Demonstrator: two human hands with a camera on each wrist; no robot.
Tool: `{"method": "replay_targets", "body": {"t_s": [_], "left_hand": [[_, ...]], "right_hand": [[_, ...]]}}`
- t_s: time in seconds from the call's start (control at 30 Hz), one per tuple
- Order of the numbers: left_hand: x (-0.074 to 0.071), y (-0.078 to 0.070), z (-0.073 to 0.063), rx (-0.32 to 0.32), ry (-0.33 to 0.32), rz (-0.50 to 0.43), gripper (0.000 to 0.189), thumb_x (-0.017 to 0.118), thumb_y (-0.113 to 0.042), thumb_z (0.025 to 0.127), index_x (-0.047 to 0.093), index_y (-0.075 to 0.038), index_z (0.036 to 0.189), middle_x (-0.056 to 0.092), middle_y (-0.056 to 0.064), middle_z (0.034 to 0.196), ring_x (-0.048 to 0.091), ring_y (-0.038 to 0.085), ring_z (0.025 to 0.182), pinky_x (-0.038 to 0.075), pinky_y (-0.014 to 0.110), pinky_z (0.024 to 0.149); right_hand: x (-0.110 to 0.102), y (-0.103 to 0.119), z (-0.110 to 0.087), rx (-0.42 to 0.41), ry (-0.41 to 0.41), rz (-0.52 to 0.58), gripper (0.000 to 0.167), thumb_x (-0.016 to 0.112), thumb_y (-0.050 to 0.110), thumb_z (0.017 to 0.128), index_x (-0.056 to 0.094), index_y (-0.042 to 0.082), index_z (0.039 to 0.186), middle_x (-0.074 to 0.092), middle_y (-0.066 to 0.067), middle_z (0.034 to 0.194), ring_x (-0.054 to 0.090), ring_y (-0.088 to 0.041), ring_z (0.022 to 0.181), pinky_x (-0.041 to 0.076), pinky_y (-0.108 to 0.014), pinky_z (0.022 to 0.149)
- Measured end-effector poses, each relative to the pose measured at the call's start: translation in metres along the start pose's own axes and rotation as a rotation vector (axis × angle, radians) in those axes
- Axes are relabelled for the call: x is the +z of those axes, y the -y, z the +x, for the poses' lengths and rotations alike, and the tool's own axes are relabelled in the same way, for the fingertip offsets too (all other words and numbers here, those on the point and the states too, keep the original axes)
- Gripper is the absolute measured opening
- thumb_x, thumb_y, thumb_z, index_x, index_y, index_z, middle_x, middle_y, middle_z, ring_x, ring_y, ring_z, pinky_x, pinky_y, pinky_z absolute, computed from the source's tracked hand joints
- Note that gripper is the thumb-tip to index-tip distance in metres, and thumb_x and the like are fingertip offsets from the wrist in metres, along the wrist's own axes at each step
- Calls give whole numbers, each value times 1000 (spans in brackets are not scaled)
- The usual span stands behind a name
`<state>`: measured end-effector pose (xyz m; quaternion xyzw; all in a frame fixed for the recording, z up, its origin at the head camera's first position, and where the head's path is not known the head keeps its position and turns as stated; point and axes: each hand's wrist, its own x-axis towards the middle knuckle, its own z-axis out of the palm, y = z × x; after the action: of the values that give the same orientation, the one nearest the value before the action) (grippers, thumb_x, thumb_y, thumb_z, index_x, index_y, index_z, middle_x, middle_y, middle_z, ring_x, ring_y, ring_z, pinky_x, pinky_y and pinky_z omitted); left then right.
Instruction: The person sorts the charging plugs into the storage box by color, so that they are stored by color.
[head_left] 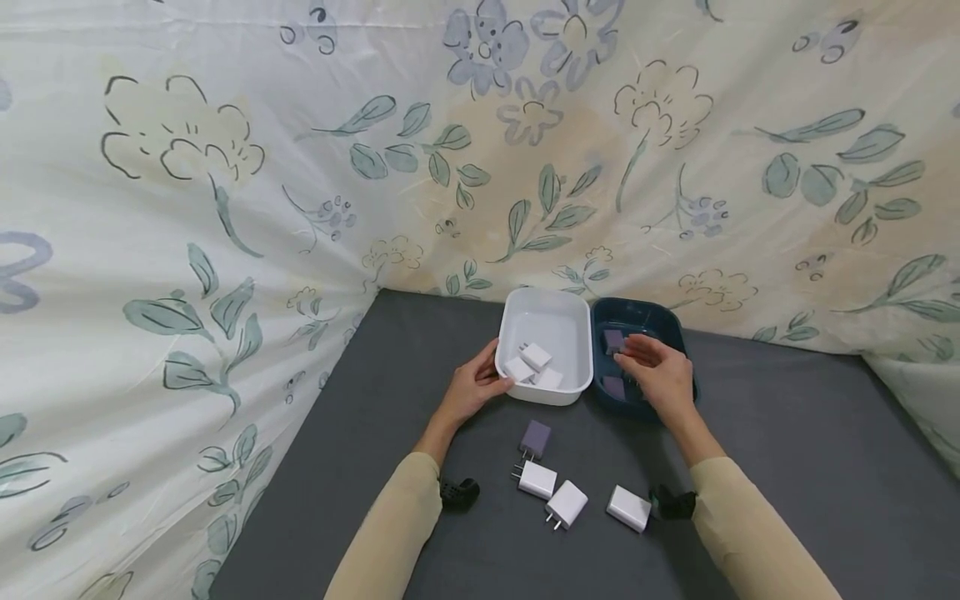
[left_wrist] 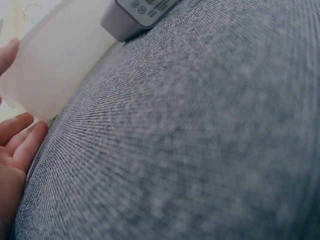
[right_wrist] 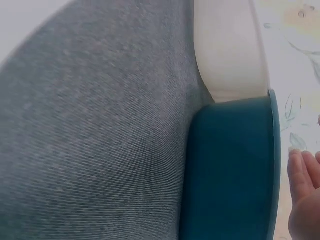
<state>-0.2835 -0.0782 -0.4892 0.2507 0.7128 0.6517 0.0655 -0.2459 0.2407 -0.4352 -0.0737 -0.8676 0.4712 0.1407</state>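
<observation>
A white tub [head_left: 543, 398] holds three white plug chargers [head_left: 536, 357]. My left hand [head_left: 471, 387] rests on its near left corner, thumb on the front wall and fingers along the left side. In the left wrist view the fingers [left_wrist: 27, 140] lie fairly straight beside the wall. My right hand [head_left: 660, 371] is over the dark blue tub [head_left: 626, 407], which contains purple chargers [head_left: 613, 340]. One charger lies just left of the right fingertips. The right wrist view shows the extended fingers [right_wrist: 300, 175] above the blue rim, holding nothing visible.
On the grey table [head_left: 360, 417] before the tubs lie a purple charger [head_left: 536, 438] and three white chargers [head_left: 628, 508], prongs showing on some. The tubs stand side by side near a floral cloth [head_left: 525, 192] that hangs behind and at the left.
</observation>
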Motion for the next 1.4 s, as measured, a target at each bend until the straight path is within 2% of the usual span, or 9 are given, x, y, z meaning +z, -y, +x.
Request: {"method": "replay_targets", "body": {"t_s": [0.07, 0.13, 0.37, 0.6, 0.97, 1.03, 1.2, 1.3, 1.4], "left_hand": [[0, 0, 0, -2, -2, -4, 80, 70, -10, 90, 22, -1, 154, 37, 27, 151, 44, 39, 136, 44, 52, 106], [0, 0, 0, 0, -5, -7, 80, 70, -10, 90, 22, 0, 154, 37, 27, 151, 44, 39, 136, 43, 52, 106], [1, 1, 0, 8, -12, 2, 80, 70, -9, 89, 23, 1, 154, 38, 27, 150, 45, 40, 135, 44, 53, 105], [2, 1, 2, 19, -19, 6, 79, 70, -8, 89, 24, 0, 153, 39, 26, 150, 45, 39, 135, 45, 52, 105], [1, 2, 0, 10, -26, 11, 80, 71, -7, 88, 25, -1, 153, 39, 27, 149, 45, 40, 135, 46, 51, 104], [1, 2, 0, 6, -30, 16, 80, 71, -7, 88, 25, -1, 154, 40, 27, 149, 46, 40, 134, 47, 49, 104], [1, 3, 0, 4, -35, 23, 79, 71, -7, 89, 25, -1, 154, 40, 26, 149, 47, 39, 134, 47, 46, 104], [0, 2, 0, 6, -31, 19, 79, 70, -8, 89, 25, -2, 154, 40, 25, 150, 47, 38, 134, 47, 47, 104], [0, 2, -1, -2, -22, 16, 79, 71, -10, 89, 25, -3, 154, 40, 25, 150, 46, 37, 135, 47, 47, 105]], "right_hand": [[1, 1, -4, -37, 5, 27, 51, 73, 34, 88, 62, 7, 130, 68, -13, 123, 65, -1, 98, 49, -3, 75], [2, 1, -8, -69, 17, 53, 51, 73, 33, 88, 62, 7, 130, 68, -14, 124, 62, 6, 96, 49, -3, 76], [5, 4, -26, -128, 47, 86, 46, 73, 31, 88, 63, 10, 129, 67, -13, 125, 65, 0, 100, 50, -4, 80], [2, 0, -38, -156, 75, 138, 45, 74, 20, 88, 62, 9, 129, 67, -16, 123, 66, 4, 97, 52, -7, 80], [-2, -11, -58, -125, 109, 190, 45, 74, 23, 88, 63, 6, 127, 69, 14, 107, 66, 7, 92, 53, -9, 79], [-1, -12, -63, -131, 115, 192, 44, 75, 23, 87, 63, 7, 127, 71, 8, 109, 66, 6, 92, 54, -10, 79], [0, -16, -71, -144, 152, 210, 45, 75, 22, 87, 63, 6, 127, 68, -18, 120, 67, 3, 93, 55, -12, 79], [-1, -20, -74, -133, 174, 237, 44, 75, 20, 87, 63, 4, 126, 66, -21, 122, 68, 2, 94, 56, -13, 79], [-2, -24, -78, -121, 209, 247, 44, 75, 19, 87, 62, 2, 126, 69, -14, 119, 68, 1, 93, 56, -14, 79]]}}
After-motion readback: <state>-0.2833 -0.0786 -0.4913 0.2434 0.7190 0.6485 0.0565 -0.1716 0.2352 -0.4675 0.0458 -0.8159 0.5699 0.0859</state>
